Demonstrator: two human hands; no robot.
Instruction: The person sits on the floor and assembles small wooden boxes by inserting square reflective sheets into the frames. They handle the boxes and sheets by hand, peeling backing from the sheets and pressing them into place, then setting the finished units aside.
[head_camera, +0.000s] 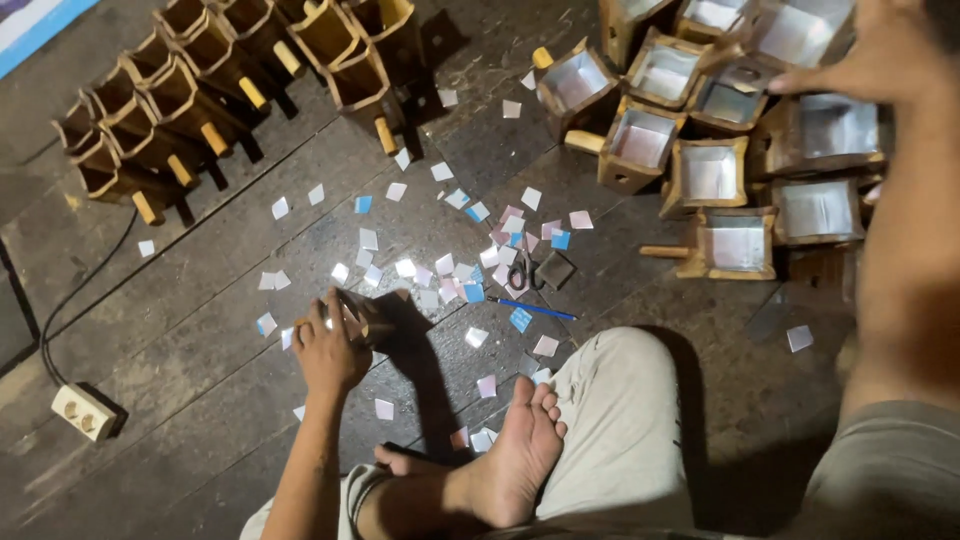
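L hand (328, 350) is closed round a small wooden box (362, 318) w/ a stub handle, held just above the dark plank floor (180, 390), low left of centre. Box looks light, stiff, hollow; thin walls, so best gripped across the outer sides or by the handle, not the lined inside. R hand (830, 70) reaches far up-right, fingers spread and resting on the rim of a silver-lined box (742, 82); not clamped on it. Just right of the L-hand grip: scattered paper squares (470, 270), white, pink, blue, flimsy and slippy. Beyond them scissors (522, 272) and a blue pen (532, 308). Up-left, rows of unlined boxes (180, 100). Down-left, a cream wall socket (82, 412) w/ black cord.
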